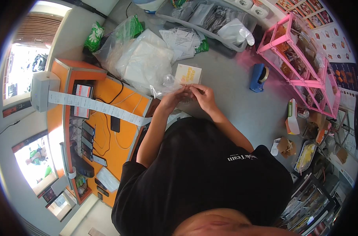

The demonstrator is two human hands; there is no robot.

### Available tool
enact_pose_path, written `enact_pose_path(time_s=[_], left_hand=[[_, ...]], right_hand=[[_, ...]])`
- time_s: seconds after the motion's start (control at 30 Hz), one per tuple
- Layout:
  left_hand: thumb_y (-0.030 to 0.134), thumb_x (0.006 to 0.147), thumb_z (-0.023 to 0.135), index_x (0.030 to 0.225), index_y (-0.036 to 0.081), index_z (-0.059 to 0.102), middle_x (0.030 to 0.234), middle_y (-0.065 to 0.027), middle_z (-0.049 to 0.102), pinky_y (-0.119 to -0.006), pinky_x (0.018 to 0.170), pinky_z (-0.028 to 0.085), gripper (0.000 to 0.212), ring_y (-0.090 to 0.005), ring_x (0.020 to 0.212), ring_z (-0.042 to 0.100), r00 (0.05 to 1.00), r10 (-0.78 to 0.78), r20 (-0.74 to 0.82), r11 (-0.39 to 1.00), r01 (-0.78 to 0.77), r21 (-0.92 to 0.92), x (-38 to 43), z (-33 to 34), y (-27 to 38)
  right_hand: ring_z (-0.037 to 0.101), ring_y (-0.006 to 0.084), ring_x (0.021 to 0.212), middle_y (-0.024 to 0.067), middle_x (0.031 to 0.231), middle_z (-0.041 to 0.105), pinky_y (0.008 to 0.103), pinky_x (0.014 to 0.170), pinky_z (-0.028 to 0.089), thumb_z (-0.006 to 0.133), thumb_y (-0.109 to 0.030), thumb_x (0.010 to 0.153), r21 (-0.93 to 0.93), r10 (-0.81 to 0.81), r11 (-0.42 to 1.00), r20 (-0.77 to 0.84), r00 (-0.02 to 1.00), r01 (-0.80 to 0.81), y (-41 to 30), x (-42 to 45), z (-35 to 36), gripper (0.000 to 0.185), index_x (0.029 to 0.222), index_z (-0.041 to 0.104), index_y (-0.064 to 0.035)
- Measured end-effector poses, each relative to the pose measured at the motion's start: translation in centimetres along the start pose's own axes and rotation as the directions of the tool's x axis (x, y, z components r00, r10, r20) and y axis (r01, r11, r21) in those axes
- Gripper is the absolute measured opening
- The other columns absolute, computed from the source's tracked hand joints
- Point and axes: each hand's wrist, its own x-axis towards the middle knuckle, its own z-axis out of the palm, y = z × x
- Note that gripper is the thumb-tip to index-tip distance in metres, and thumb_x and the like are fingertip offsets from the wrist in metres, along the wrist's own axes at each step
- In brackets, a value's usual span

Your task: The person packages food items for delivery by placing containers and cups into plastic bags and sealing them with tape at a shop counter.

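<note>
My left hand (pixel 175 98) and my right hand (pixel 203 95) meet in front of my chest, fingertips pinching at the edge of a thin clear plastic bag (pixel 159 90). Just beyond my fingers is a flat white card or carton (pixel 192 71) with yellow lettering, and clear film shows around its edge. Whether it lies inside the bag I cannot tell. To the left, a large clear plastic sack (pixel 146 59) holds a stack of whitish plastic bags. Some of the film between my fingers is hidden by the hands.
Printed paper slips (pixel 182 41) lie behind the sack, near a grey bin (pixel 208 26) of packaging. On the right stand a blue tape dispenser (pixel 257 78) and a pink rack (pixel 300 56). A receipt strip (pixel 99 107) runs from a printer (pixel 43 91) across the orange counter (pixel 102 131).
</note>
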Motion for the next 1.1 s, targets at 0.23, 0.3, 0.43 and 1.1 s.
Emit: enact_pose_path(time_s=[0.23, 0.3, 0.43, 1.1], left_hand=[[0.027, 0.101, 0.075, 0.123, 0.009, 0.072, 0.113, -0.0045, 0.076, -0.036, 0.089, 0.056, 0.028, -0.0173, 0.101, 0.072, 0.994, 0.101, -0.035, 0.994, -0.100, 0.039, -0.5, 1.4, -0.2], [0.027, 0.100, 0.076, 0.123, 0.009, 0.071, 0.113, -0.0056, 0.076, -0.037, 0.089, 0.056, 0.030, -0.0186, 0.102, 0.073, 0.992, 0.109, -0.060, 0.993, -0.106, 0.051, -0.6, 1.6, -0.1], [0.027, 0.101, 0.077, 0.126, 0.007, 0.068, 0.113, -0.0068, 0.074, -0.040, 0.089, 0.057, 0.033, -0.0206, 0.102, 0.072, 0.989, 0.133, -0.060, 0.989, -0.129, 0.066, -0.5, 1.5, -0.3], [0.014, 0.087, 0.081, 0.113, 0.004, 0.075, 0.108, -0.0090, 0.076, -0.034, 0.084, 0.057, 0.028, -0.0193, 0.095, 0.073, 0.866, 0.494, 0.078, 0.595, -0.402, 0.696, -1.2, 2.3, 0.1]], right_hand=[[0.059, 0.0064, 0.065, 0.0060, 0.089, 0.077, 0.0234, 0.056, 0.045, 0.073, -0.006, 0.100, 0.188, 0.063, 0.982, -0.182, 0.981, -0.028, -0.1, 0.3, 1.7, 0.036, 0.134, 0.061, -0.0037], [0.060, 0.0069, 0.064, 0.0064, 0.086, 0.076, 0.0239, 0.056, 0.045, 0.074, -0.004, 0.098, 0.212, 0.060, 0.977, -0.167, 0.984, -0.024, 0.3, 0.2, 1.7, 0.035, 0.131, 0.061, -0.0036], [0.061, 0.0083, 0.064, 0.0077, 0.085, 0.076, 0.0242, 0.058, 0.047, 0.072, -0.001, 0.097, 0.242, 0.073, 0.970, -0.150, 0.986, -0.035, 0.7, 0.2, 1.3, 0.032, 0.128, 0.062, -0.0027], [0.060, 0.0063, 0.066, 0.0043, 0.090, 0.076, 0.0222, 0.056, 0.044, 0.073, -0.007, 0.100, 0.213, 0.196, 0.959, -0.029, 0.980, -0.185, -0.7, 1.2, 0.3, 0.018, 0.117, 0.074, 0.0000]])
